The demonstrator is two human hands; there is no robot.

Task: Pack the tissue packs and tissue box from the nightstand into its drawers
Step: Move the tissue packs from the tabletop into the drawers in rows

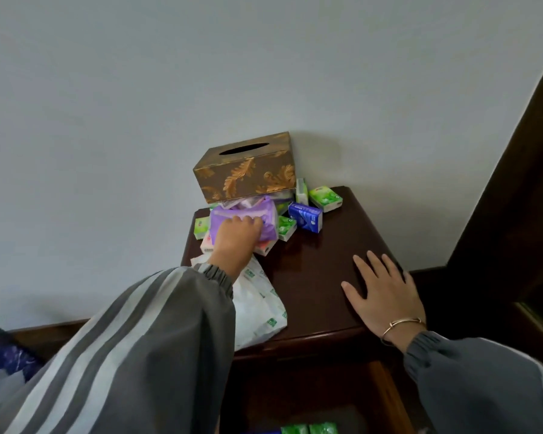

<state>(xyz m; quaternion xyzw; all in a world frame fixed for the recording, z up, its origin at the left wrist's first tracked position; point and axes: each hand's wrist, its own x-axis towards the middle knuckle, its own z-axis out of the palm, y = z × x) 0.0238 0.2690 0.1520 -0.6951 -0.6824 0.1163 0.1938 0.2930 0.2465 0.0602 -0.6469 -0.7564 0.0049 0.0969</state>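
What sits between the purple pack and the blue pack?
Head view: one small green tissue pack lies between the purple pack and the blue pack.

nightstand (326,261) | back: green packs (325,198), blue pack (305,216), pink pack (265,247) | front left edge: white pack (257,308) | front right: right hand (386,296) flat

The box (245,170) sits far left on the nightstand (326,261), atop a heap of packs (304,216) that spreads right. A big pack (257,308) lies near left. Below, nearest, the open drawer (386,399) holds more packs (309,429).
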